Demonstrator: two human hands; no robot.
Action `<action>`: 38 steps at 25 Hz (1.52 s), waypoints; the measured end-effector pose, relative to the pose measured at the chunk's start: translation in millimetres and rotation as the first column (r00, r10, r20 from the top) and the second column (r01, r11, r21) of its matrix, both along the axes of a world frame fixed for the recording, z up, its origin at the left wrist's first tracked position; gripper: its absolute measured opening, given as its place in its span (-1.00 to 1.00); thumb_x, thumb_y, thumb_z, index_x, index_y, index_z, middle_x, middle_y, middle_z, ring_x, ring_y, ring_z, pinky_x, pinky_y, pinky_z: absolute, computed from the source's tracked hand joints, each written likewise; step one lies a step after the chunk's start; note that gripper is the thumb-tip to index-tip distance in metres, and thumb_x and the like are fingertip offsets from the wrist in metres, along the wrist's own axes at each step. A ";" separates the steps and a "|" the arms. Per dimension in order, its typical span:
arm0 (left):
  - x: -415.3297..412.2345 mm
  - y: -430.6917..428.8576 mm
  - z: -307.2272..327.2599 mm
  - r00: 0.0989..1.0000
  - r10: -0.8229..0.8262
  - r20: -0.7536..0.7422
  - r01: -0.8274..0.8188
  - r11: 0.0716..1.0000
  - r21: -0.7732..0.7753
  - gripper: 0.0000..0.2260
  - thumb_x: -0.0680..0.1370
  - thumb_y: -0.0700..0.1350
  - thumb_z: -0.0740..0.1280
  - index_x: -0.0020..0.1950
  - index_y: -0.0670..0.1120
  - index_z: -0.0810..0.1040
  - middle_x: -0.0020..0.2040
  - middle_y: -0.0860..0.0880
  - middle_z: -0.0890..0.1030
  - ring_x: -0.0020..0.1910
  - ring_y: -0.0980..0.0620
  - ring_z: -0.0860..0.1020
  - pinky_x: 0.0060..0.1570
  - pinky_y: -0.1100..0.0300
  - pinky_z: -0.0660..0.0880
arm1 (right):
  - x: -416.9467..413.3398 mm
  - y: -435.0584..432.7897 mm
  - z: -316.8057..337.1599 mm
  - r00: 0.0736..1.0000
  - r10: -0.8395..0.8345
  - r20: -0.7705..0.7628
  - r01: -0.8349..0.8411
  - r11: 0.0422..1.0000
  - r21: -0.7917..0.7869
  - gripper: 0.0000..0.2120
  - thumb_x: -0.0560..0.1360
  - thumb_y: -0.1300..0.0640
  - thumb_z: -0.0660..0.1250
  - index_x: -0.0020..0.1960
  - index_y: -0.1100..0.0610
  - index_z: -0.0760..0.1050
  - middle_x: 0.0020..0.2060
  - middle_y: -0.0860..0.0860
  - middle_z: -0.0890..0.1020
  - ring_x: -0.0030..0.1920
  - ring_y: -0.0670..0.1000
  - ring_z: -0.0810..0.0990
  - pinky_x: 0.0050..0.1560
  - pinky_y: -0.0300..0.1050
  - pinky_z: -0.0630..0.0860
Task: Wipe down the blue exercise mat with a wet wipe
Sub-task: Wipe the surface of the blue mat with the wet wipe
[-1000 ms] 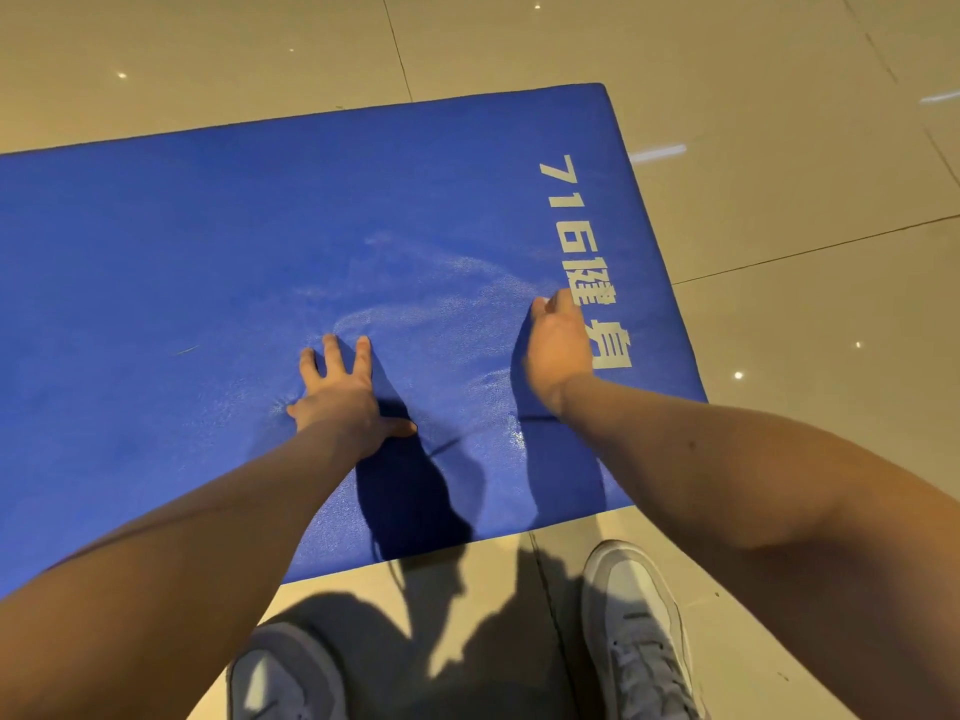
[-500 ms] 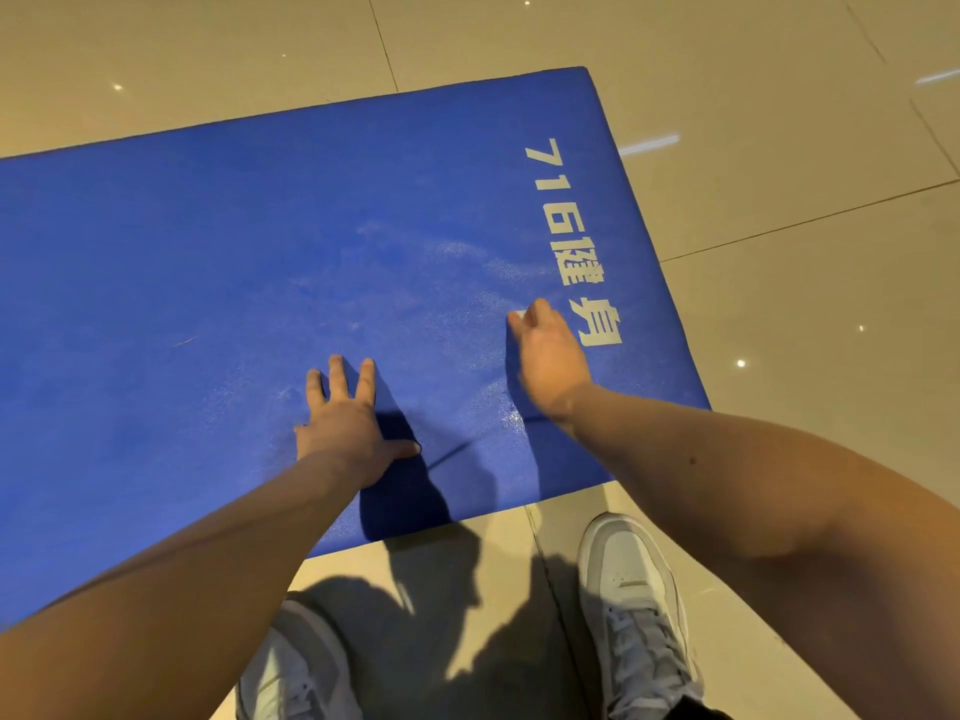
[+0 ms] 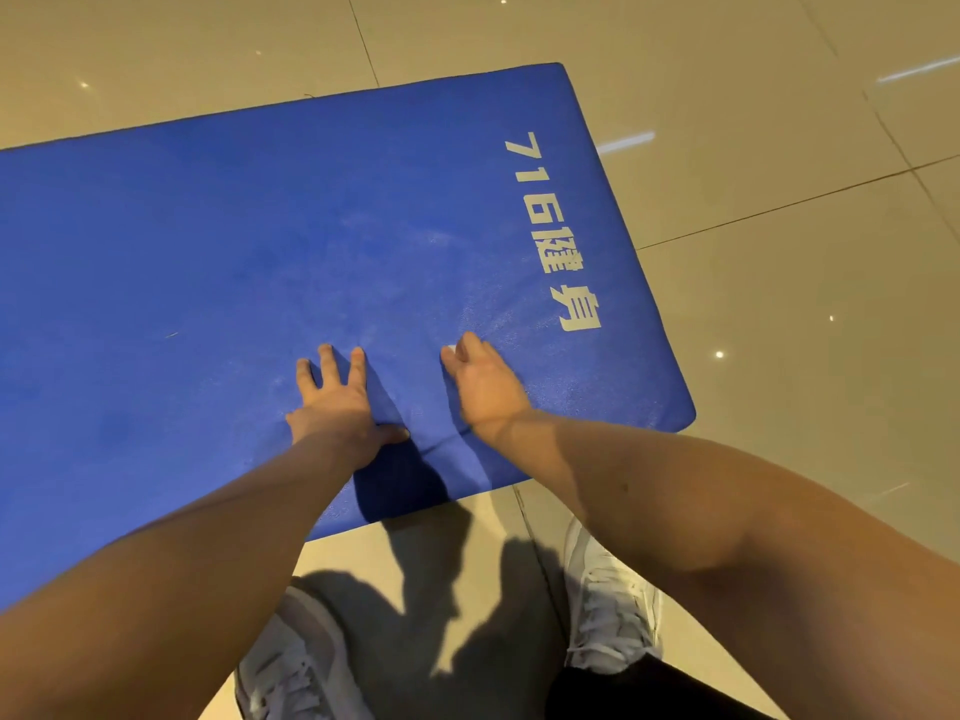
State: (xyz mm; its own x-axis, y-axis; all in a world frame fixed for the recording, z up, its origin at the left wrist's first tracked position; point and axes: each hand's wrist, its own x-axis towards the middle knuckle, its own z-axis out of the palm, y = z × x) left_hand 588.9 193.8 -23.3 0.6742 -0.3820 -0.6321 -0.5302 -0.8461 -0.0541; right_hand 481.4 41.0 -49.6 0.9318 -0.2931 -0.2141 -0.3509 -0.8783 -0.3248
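The blue exercise mat (image 3: 218, 241) lies flat on the floor, its right end printed with white characters. My left hand (image 3: 337, 402) presses flat on the mat near its front edge, fingers spread. A little to its right, my right hand (image 3: 483, 381) rests on the mat with fingers curled down. A small white sliver of the wet wipe (image 3: 451, 348) shows at those fingertips; the rest is hidden under the hand. A faint damp sheen marks the mat beyond both hands.
Glossy beige floor tiles (image 3: 779, 304) surround the mat. My two white sneakers (image 3: 613, 615) stand on the tiles just in front of the mat's near edge. The mat's right corner (image 3: 685, 407) is close to my right forearm.
My right hand has slid left and toward me across the mat, away from the white characters and closer to my left hand. The left hand stays pressed in place.
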 end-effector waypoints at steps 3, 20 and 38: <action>0.3 -1.7 3.3 1.000 0.000 -0.017 0.000 1.000 0.005 0.14 0.35 0.47 0.40 0.63 0.14 -0.28 0.62 0.03 -0.32 0.60 -0.19 -0.24 0.31 -0.25 0.42 | -18.8 -32.6 0.2 0.999 -0.046 0.023 0.046 0.999 -0.029 -0.81 0.61 0.26 0.15 0.18 0.21 0.46 0.16 0.20 0.45 0.13 0.26 0.43 0.13 0.15 0.43; -27.3 13.7 7.3 0.997 -0.003 -0.072 0.004 1.000 0.018 0.19 0.31 0.45 0.46 0.62 0.14 -0.29 0.62 0.03 -0.31 0.60 -0.17 -0.23 0.32 -0.26 0.41 | -48.4 -51.8 -0.8 0.972 -0.237 -0.010 0.237 0.972 0.009 -0.60 0.55 0.36 0.19 0.38 0.21 0.38 0.21 0.18 0.38 0.20 0.20 0.40 0.05 0.00 0.42; -32.8 13.4 4.9 0.999 0.013 -0.039 -0.013 1.000 0.020 0.24 0.27 0.43 0.50 0.63 0.14 -0.30 0.62 0.03 -0.35 0.60 -0.17 -0.29 0.31 -0.30 0.41 | -88.1 -40.3 -3.2 0.940 -0.338 -0.050 0.339 0.941 0.018 -0.70 0.56 0.33 0.20 0.28 0.20 0.41 0.12 0.13 0.38 0.13 0.17 0.41 0.05 0.07 0.46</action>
State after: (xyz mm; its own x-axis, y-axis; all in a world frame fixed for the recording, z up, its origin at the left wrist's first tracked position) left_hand 556.1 207.2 -18.4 0.6534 -0.3608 -0.6655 -0.5213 -0.8519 -0.0500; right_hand 393.3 0.7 -52.8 0.7677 -0.5833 -0.2654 -0.6409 -0.6965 -0.3227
